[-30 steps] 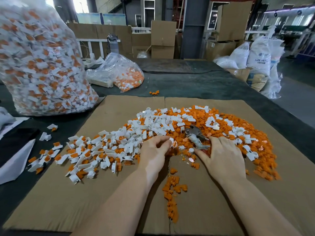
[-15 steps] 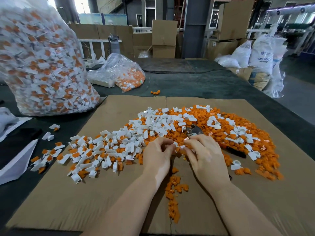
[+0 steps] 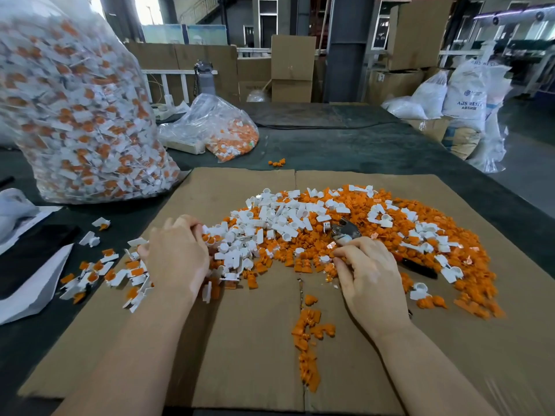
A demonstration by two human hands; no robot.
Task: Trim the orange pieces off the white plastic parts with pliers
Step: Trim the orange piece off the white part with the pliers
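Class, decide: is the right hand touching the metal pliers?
Touching. The head view shows the right hand curled round the metal pliers, whose head juts past the fingers.

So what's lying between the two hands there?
In the head view, loose white parts and orange pieces from the pile's near edge cover the cardboard between the left hand and right hand.

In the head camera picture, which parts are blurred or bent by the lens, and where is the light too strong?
Head view: the left hand is smeared by motion blur, while the right hand and pliers are sharper; the big bag at the left edge is soft and stretched by the wide lens; the cardboard edges bow; the window at top left is blown out to white.
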